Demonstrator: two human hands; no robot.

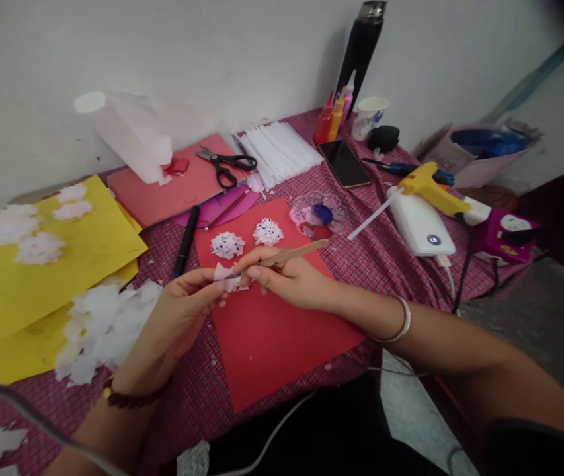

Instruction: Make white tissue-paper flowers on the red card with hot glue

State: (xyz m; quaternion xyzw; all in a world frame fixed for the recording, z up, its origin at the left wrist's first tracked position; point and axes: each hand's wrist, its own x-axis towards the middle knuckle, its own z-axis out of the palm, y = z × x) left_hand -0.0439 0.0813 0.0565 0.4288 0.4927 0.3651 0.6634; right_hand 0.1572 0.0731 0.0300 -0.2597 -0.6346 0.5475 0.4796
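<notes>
My left hand (175,314) pinches a small piece of pale pink paper (221,272) between thumb and fingertips. In my right hand (299,281) is a flat wooden craft stick (306,250), its lower tip at the paper; some dark colour shows there, but the fingers partly hide the contact. Both hands are above a red sheet (276,357). Just beyond them on that sheet are two ruffled paper pompoms (227,244) with purple-blue specks. A clear paint palette (344,215) with pink, blue and red paint stands at the sheet's far right corner.
Loose white paper pieces (106,324) lie left, beside yellow sheets (24,304) bearing pale paper flowers. Scissors (227,165), a black marker (186,241) and white sticks (282,152) lie behind. To the right are a phone (345,164), glue gun (418,182) and corded power bank (420,221).
</notes>
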